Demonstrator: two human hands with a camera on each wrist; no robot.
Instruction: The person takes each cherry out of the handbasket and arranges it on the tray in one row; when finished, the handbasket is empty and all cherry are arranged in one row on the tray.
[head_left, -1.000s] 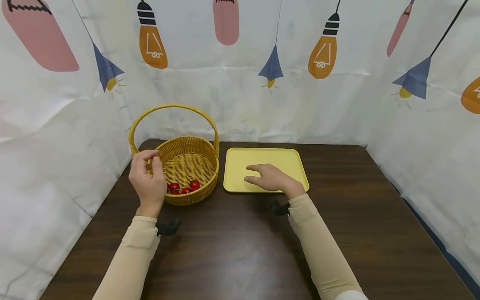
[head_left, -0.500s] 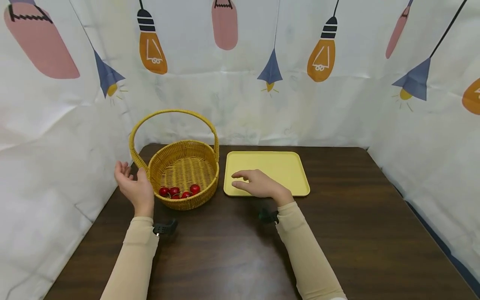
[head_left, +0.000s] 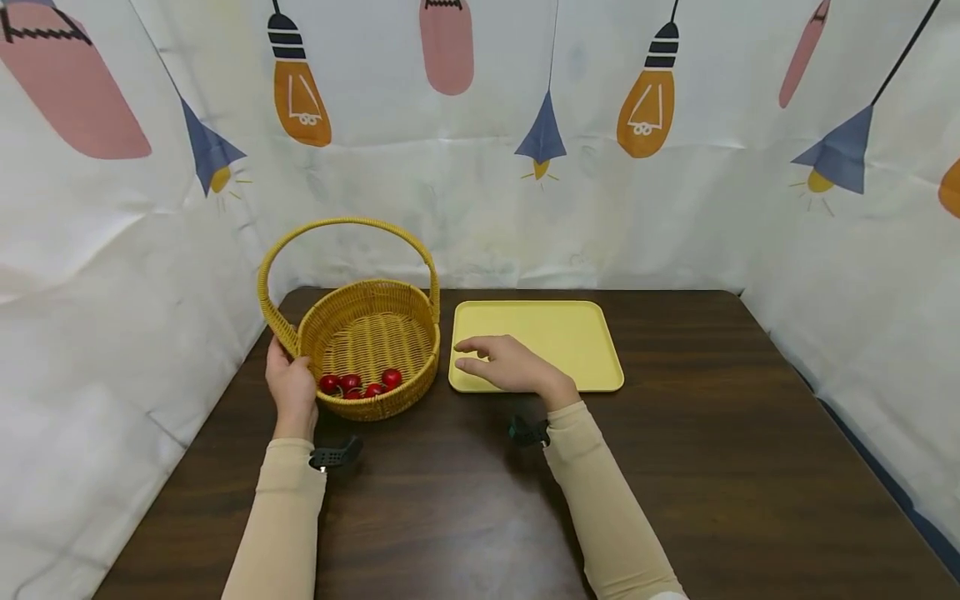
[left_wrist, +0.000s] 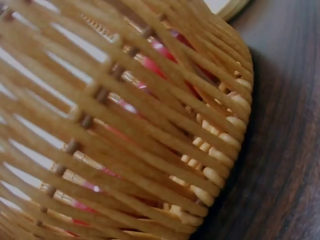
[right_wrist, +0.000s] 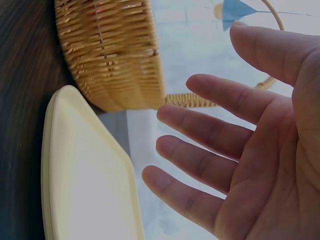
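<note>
A yellow wicker basket (head_left: 382,407) with a tall arched handle stands on the table, several red cherries (head_left: 391,378) gathered at its near side. My left hand (head_left: 291,392) grips the basket's left side at the foot of the handle, thumb by the rim and fingers partly hidden behind the weave. The left wrist view is filled by the basket's wall (left_wrist: 125,130), red showing through the gaps. My right hand (head_left: 510,364) hovers over the left part of a yellow tray (head_left: 577,337). In the right wrist view its fingers (right_wrist: 200,162) are spread, holding nothing.
The dark wooden table (head_left: 720,450) extends to the right and front. A white curtain (head_left: 480,217) printed with lamps and bulbs hangs close behind the basket and tray and along both sides. Black bands with small devices (head_left: 336,454) sit on both wrists.
My left hand swings out left from in front of the basket, then comes in to its left side and takes hold. My right hand shifts left over the tray toward the basket.
</note>
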